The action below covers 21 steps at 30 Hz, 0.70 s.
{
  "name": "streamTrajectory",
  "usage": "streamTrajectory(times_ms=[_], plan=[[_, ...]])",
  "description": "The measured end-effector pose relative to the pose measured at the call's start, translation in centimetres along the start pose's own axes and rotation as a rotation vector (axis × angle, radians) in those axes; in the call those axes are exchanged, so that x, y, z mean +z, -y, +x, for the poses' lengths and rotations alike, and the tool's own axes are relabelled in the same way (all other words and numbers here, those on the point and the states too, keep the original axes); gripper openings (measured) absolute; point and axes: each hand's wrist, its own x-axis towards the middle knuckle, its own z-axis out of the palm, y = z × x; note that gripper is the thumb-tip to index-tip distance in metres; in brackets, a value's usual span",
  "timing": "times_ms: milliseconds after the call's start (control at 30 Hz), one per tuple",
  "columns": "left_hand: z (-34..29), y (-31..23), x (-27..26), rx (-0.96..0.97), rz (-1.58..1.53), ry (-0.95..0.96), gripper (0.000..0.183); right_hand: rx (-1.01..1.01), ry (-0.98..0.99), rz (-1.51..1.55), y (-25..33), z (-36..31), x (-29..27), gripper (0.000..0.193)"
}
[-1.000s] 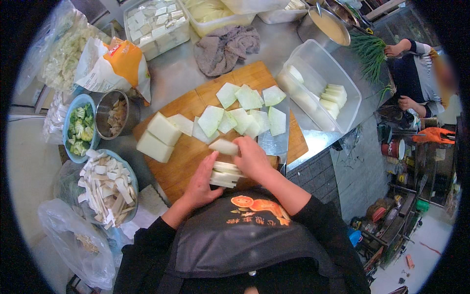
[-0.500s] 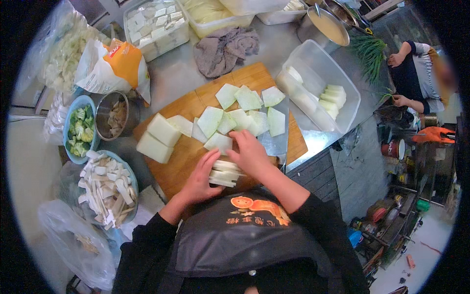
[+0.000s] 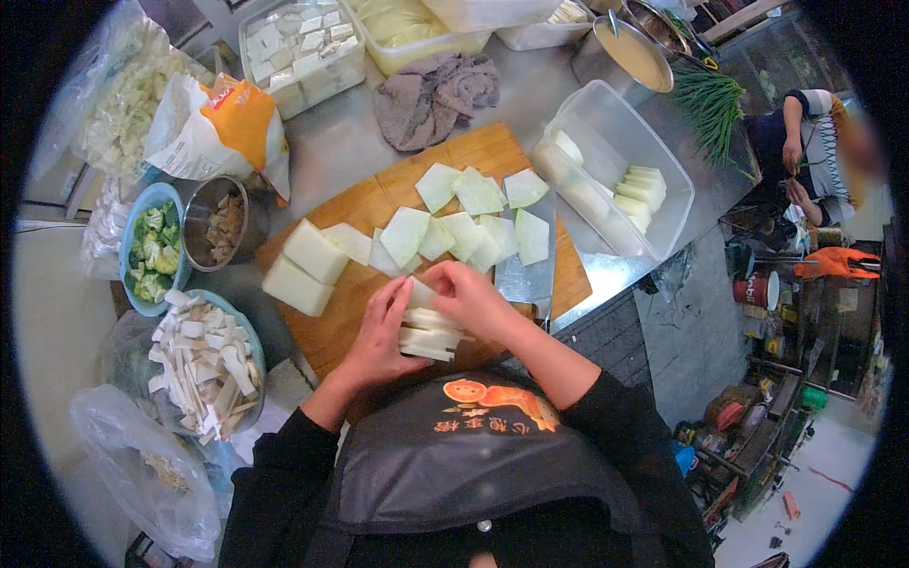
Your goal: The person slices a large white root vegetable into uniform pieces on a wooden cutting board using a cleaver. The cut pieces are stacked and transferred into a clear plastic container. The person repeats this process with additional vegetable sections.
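Observation:
Near the front edge of the wooden cutting board (image 3: pixel 327 346), a stack of pale winter melon slices (image 3: pixel 428 339) sits between my hands. My left hand (image 3: pixel 377 331) is curled along the stack's left side. My right hand (image 3: pixel 469 298) holds a slice (image 3: pixel 419 296) at the top of the stack, its fingertips close to the left ones. Loose pale green slices (image 3: pixel 405 235) lie scattered and overlapping just beyond. A cleaver (image 3: pixel 530 282) rests flat to the right, partly under slices. Two thick melon blocks (image 3: pixel 308 270) stand at the board's left.
A clear plastic tub (image 3: pixel 663 222) with melon pieces stands right. At left are bowls of broccoli (image 3: pixel 156 256), cut white strips (image 3: pixel 208 364) and brownish food (image 3: pixel 225 227). A grey cloth (image 3: pixel 436 99) and tofu tub (image 3: pixel 303 52) lie behind. Another person's hands (image 3: pixel 793 166) hold greens at right.
My right hand has drawn the slice a little left and toward me, onto the stack beside my left hand. The other person's hands have come together.

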Motion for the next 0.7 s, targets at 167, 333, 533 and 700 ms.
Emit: streamTrajectory(times_ms=[167, 333, 533, 700], plan=[[-0.1, -0.1, -0.1, 0.005, -0.031, 0.006, 0.104, 0.062, 0.059, -0.046, 1.0, -0.6, -0.2, 0.017], [-1.1, 0.2, 1.2, -0.043, -0.146, 0.084, 0.100, 0.079, -0.108, 0.173, -0.7, -3.0, -0.5, 0.022], [-0.7, -1.4, 3.8, 0.022, -0.204, -0.050, 0.103, -0.084, -0.116, 0.171, -0.9, -3.6, 3.3, 0.044], [-1.3, 0.5, 4.3, 0.156, -0.138, -0.009, 0.094, -0.149, -0.083, 0.182, -0.7, -3.5, 3.1, 0.043]])
